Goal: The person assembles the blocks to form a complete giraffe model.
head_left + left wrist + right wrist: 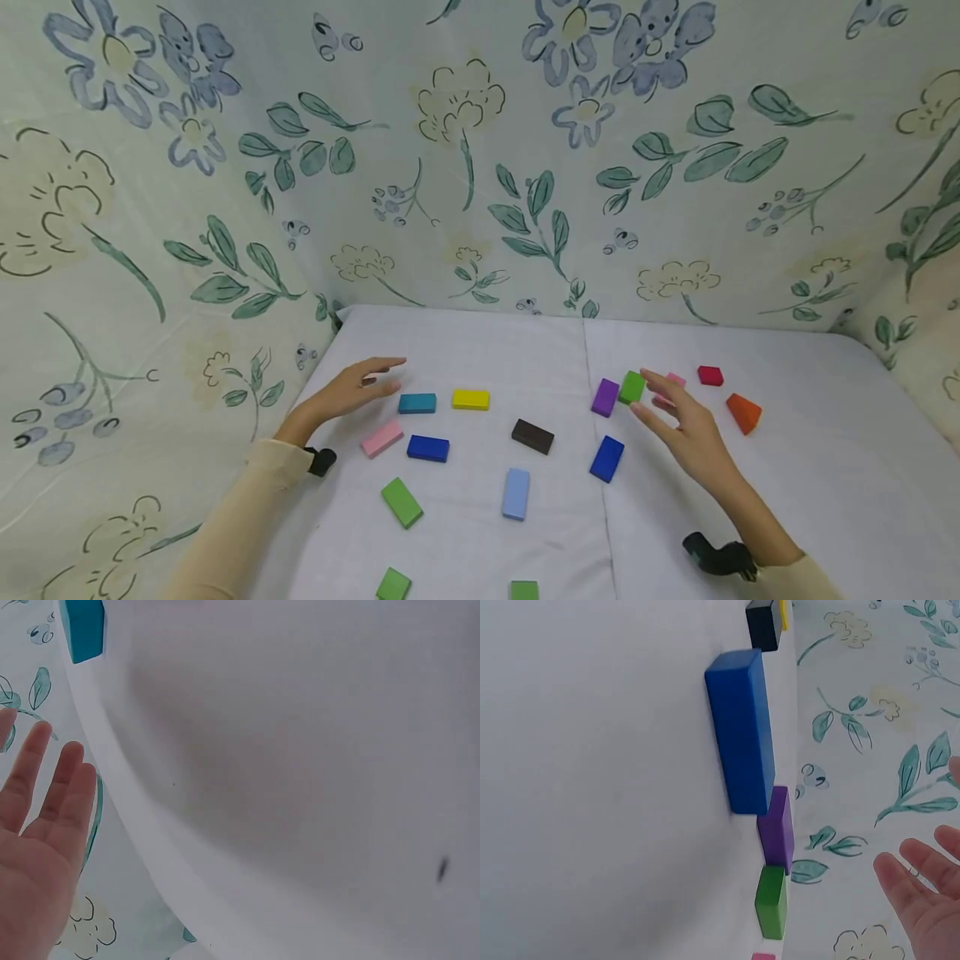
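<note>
My left hand [351, 390] hovers with loosely extended fingers at the left of the white table, close to a teal block [417, 403]. A pink block [382, 438] lies below that hand. On the other side, my right hand [686, 429] is held over the table, thumb and fingers apart and nothing between them. Its fingertips overlap a pink block [675, 381] in the head view and sit close to a green block [632, 387]. Beside the green one lies a purple block [605, 397], with a blue block [740, 735] nearer in the right wrist view.
A yellow block [471, 400], a dark brown block [532, 436], a blue block [428, 448] and a light blue block [516, 494] lie mid-table. Several green blocks [402, 502] lie nearer. Red [710, 375] and orange [744, 413] blocks are at right. Floral cloth [450, 167] hangs behind.
</note>
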Demonstrator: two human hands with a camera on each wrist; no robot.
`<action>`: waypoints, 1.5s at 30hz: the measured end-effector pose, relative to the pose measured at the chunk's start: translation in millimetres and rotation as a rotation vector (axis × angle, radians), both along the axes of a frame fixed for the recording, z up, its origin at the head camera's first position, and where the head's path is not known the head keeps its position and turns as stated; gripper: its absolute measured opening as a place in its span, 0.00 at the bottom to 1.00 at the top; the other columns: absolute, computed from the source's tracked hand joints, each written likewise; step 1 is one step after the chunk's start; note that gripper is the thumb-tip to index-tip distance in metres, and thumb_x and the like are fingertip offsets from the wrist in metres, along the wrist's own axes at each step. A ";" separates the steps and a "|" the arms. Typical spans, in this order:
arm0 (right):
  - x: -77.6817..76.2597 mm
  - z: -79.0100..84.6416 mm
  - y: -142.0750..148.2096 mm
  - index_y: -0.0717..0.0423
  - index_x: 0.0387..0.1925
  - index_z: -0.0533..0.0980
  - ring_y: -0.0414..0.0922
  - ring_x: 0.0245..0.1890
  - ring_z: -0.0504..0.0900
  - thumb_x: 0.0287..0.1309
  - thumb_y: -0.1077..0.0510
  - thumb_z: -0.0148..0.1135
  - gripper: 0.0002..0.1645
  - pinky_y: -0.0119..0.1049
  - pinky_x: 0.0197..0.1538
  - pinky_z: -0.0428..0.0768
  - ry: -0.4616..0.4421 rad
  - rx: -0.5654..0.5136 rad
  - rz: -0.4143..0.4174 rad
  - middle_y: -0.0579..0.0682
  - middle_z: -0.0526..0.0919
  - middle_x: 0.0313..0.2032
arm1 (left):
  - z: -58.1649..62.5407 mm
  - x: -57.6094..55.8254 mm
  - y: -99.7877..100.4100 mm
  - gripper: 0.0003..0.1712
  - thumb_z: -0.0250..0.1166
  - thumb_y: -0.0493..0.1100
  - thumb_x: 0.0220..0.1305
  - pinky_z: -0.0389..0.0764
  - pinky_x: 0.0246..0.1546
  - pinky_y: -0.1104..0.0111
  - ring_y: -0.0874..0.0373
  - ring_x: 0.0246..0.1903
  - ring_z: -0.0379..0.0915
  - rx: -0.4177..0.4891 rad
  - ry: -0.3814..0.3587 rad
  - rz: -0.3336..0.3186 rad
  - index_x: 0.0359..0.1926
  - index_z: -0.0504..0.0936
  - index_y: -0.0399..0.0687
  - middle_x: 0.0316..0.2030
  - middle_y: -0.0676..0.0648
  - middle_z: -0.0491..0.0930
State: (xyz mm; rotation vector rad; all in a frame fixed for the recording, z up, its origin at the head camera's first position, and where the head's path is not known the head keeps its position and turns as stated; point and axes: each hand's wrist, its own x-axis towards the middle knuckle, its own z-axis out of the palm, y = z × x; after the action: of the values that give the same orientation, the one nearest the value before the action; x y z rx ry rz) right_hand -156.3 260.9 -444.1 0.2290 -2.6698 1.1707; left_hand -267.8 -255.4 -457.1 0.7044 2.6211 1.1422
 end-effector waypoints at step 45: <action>-23.0 -25.5 -185.7 0.69 0.48 0.79 0.54 0.42 0.83 0.55 0.64 0.74 0.21 0.34 0.46 0.83 -0.328 -0.349 0.532 0.63 0.83 0.47 | -11.4 -4.6 18.3 0.20 0.70 0.35 0.63 0.79 0.55 0.58 0.46 0.52 0.78 0.006 -0.114 -0.111 0.56 0.83 0.38 0.55 0.40 0.81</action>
State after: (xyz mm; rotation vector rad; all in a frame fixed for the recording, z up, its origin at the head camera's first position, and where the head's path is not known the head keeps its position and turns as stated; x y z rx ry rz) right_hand -179.3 75.2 -469.7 0.7800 -2.6826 1.9573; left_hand -272.5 -237.1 -468.6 0.7527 2.4535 1.1244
